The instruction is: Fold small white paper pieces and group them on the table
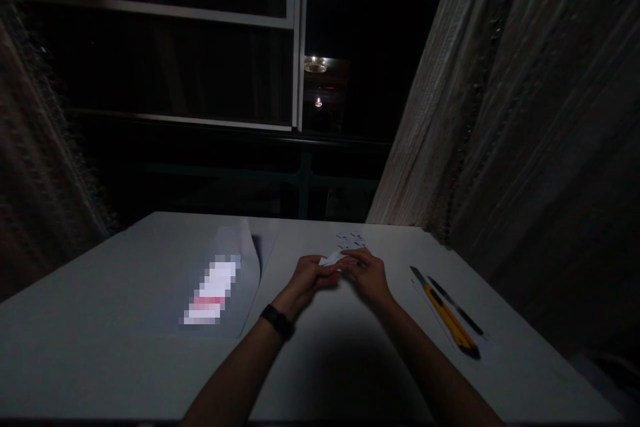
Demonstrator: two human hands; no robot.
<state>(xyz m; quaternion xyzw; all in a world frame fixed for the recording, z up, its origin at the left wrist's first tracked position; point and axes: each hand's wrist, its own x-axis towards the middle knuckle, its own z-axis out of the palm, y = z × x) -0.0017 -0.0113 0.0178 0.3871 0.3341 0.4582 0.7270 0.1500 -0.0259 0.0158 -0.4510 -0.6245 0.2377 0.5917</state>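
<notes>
Pinching a paper scrap [330,258] with fingertips of left hand [309,278] and right hand [371,278]. Printed marks on sheet [350,239] behind — too dim to read. Label [213,293] at left blurred.

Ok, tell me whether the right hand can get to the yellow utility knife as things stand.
Probably yes: only bare table lies between the right hand and the yellow utility knife, though it and the left hand pinch a small white paper.

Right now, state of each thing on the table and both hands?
paper piece, held by both hands.
left hand, pinching the paper piece.
right hand, pinching the paper piece.
utility knife, lying flat, blade apparently out.
pen, lying beside the utility knife.
large sheet, flat, far edge curled.
</notes>
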